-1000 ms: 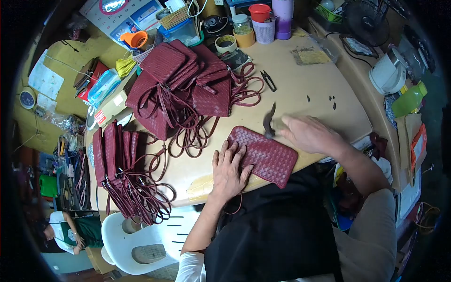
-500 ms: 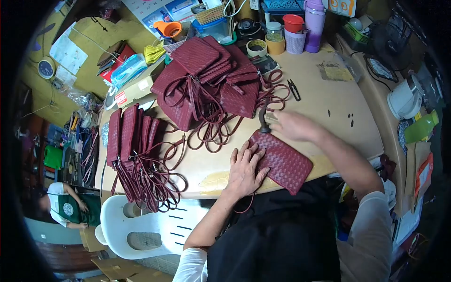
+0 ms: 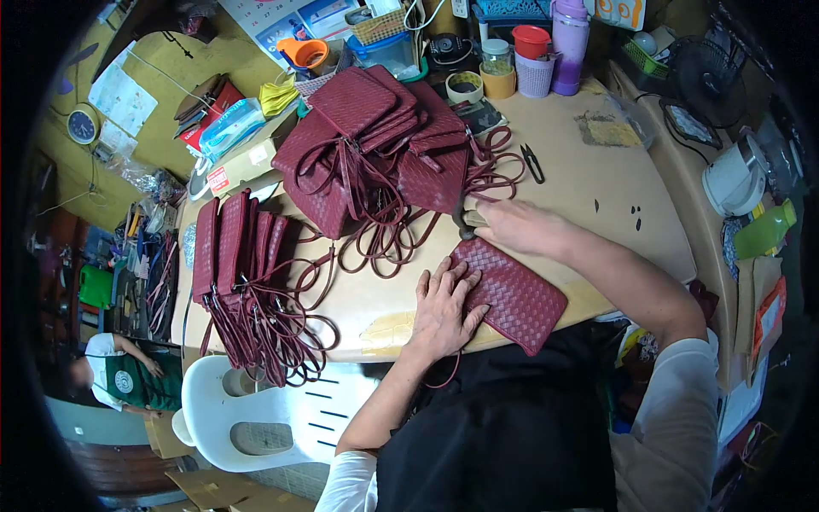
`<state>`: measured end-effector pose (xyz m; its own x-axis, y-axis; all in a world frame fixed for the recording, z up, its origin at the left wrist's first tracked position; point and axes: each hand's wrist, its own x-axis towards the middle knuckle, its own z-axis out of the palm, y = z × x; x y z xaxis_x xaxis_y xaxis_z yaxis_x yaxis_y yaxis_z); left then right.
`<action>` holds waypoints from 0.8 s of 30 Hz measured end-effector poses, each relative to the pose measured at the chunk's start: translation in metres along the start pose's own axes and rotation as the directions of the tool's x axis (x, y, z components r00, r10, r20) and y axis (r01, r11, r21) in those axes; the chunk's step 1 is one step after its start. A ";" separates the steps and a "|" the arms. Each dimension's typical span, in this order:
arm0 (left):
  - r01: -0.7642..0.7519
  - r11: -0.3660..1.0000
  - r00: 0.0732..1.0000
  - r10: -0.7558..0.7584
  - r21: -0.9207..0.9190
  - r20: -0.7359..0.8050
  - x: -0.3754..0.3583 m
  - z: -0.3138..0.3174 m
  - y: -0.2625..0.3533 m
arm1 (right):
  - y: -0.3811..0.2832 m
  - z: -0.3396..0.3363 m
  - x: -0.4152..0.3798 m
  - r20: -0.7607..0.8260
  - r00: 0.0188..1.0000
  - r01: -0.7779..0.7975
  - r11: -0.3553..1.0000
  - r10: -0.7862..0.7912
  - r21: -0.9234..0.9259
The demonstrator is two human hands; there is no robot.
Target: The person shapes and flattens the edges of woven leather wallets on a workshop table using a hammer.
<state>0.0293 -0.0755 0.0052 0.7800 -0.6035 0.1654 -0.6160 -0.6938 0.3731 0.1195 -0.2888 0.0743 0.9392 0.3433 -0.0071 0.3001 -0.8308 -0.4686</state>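
Observation:
A dark red woven-pattern pouch [image 3: 520,294] lies at the table's front edge. My left hand [image 3: 444,309] rests flat on its left side, fingers spread, with a thin red strap hanging below. My right hand [image 3: 512,226] is closed around the short handle of a hammer [image 3: 466,224]. The dark hammer head is beside the pouch's upper left corner, and my fingers hide part of the handle. Just beyond is a large pile of similar red pouches [image 3: 354,102] with looped straps. A second row of pouches [image 3: 232,247] stands at the left, cords trailing over the edge.
Black thread snips [image 3: 532,164] lie right of the pile. A tape roll [image 3: 465,86], a jar [image 3: 496,58] and a purple bottle [image 3: 567,47] line the back. A white plastic chair [image 3: 205,405] stands front left. Farther left is a person in a green apron [image 3: 145,382].
My right hand has shifted slightly left with the hammer, whose head moved from the pouch's upper corner to just beside it. My left hand and the pouch stay in place.

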 end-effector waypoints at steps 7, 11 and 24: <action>0.003 1.000 1.000 -0.003 -0.016 -0.019 0.001 -0.001 0.001 | -0.007 0.001 0.003 -0.026 0.999 0.040 0.991 -0.044 -0.128; 0.004 1.000 1.000 -0.005 -0.018 -0.026 0.002 -0.001 0.001 | -0.021 -0.028 -0.015 0.185 0.976 -0.075 0.973 0.117 -0.219; 0.008 0.999 0.999 -0.009 -0.032 -0.042 0.003 -0.002 0.005 | 0.003 0.004 -0.100 0.132 0.922 -0.362 0.931 0.364 -0.037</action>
<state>0.0285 -0.0801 0.0094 0.7896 -0.5801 0.2001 -0.6059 -0.6855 0.4036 0.0256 -0.3239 0.0699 0.9531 0.0725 -0.2939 -0.0542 -0.9143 -0.4014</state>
